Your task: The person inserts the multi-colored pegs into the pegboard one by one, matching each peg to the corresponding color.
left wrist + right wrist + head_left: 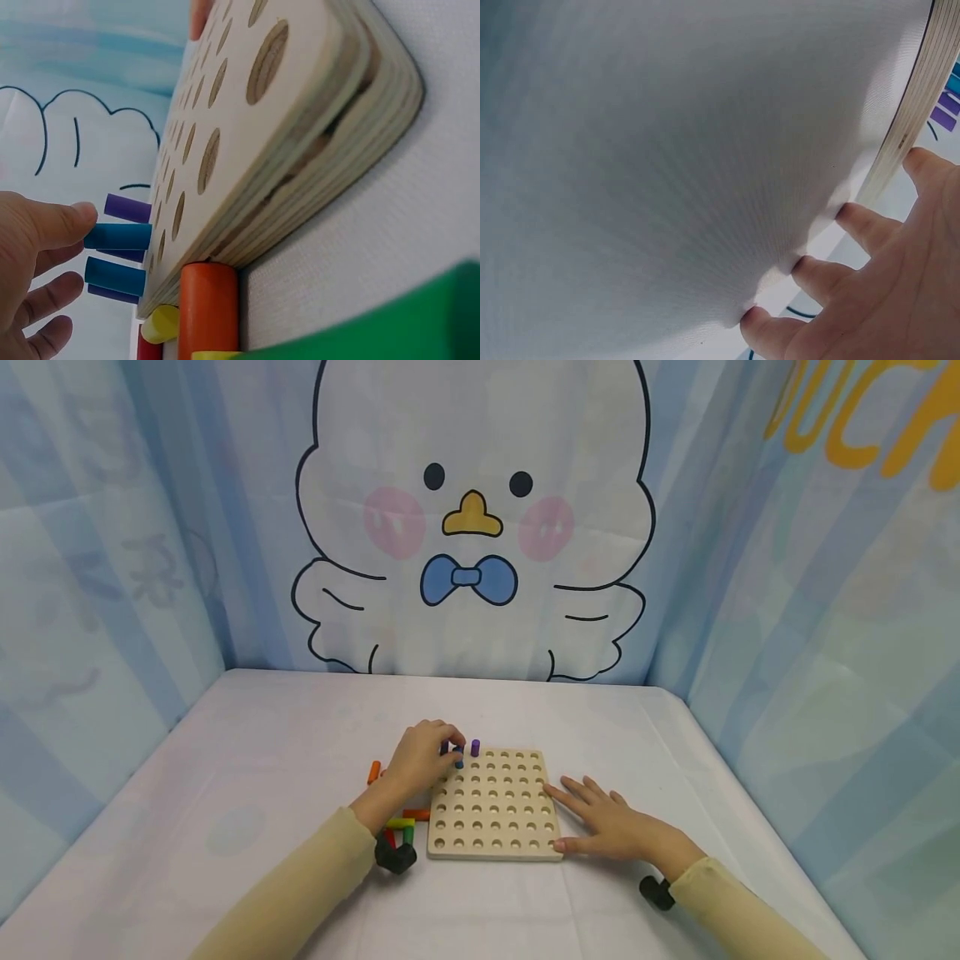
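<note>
A square wooden pegboard (483, 801) with rows of round holes lies on the table. Over its far left corner is my left hand (420, 758), its thumb and a finger pinching a blue peg (118, 236) that stands at the board. A second blue peg (115, 277) stands beside it, under the other fingers. A purple peg (476, 747) stands in the far row, and darker purple pegs show partly behind the blue ones. My right hand (618, 827) lies spread at the board's right side, forefinger and thumb touching its edge, other fingertips on the cloth.
Loose pegs lie left of the board, partly hidden by the left arm: an orange peg (417, 815), a yellow peg (160, 325), a green peg (375, 322) and others. A white cloth covers the table (285, 735); printed curtains (247, 527) surround it on three sides.
</note>
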`<state>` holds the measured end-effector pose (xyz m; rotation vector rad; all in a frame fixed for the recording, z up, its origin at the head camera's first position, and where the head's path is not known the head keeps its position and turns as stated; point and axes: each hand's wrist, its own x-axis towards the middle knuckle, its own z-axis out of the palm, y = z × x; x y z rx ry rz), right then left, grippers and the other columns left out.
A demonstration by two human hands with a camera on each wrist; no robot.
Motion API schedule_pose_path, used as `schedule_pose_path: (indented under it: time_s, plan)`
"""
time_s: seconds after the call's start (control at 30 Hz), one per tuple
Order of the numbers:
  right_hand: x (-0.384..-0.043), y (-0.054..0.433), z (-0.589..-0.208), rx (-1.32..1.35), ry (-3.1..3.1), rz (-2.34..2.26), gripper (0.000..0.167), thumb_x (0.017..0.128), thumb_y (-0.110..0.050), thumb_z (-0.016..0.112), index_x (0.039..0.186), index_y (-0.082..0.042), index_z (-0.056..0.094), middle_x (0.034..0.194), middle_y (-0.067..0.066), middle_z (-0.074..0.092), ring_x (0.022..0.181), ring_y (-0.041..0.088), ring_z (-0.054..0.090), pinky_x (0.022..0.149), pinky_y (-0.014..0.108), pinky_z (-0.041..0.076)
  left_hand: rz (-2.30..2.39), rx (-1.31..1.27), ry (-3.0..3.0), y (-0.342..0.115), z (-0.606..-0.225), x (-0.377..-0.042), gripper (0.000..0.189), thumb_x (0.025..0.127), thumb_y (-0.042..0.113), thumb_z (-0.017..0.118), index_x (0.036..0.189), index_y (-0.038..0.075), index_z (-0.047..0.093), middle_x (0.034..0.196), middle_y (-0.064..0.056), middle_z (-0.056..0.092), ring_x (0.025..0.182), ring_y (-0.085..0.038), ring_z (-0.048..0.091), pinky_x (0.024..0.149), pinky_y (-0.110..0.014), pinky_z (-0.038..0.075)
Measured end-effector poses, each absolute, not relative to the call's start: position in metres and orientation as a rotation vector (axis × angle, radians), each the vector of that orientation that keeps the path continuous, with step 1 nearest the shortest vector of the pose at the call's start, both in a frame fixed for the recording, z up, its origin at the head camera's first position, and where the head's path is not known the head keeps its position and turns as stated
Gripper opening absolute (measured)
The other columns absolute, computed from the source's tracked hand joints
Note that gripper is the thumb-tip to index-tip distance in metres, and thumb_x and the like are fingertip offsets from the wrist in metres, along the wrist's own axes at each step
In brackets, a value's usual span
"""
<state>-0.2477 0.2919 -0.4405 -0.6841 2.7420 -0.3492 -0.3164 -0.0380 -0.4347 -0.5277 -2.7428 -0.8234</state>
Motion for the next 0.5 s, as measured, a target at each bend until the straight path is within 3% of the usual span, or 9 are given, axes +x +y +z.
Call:
schedule_pose_path:
  time_s: [0.4,0.5]
  plan:
    - [-0.2487,0.2913,-0.4436,-0.67,2.736,-0.354,0.088,0.094,-0.071,0.056,0.165,-0.034,0.022,0.172,0.015,0.017,0.157,0.051,0.009,0.115,0.08,0.011,-0.84,-0.508,-2.732,-0.0419,-0.4336,-0.3136,0.011,0.097,0.027,0.074,0.1,0.017,0.078,0.109,-0.001,0.072,0.105,-0.024,0.063,0.098,-0.044,0.052]
    - [-0.2485,0.2915,-0.444,-0.678,2.74,-0.354,0.087,0.094,-0.071,0.056,0.165,-0.033,0.022,0.172,0.015,0.017,0.157,0.051,0.009,0.115,0.08,0.011,-0.872,-0.517,-2.701,-0.0429,-0.432,-0.3132,0.013,0.1,0.027,0.07,0.101,0.017,0.077,0.105,0.0,0.071,0.099,-0.022,0.061,0.091,-0.041,0.052]
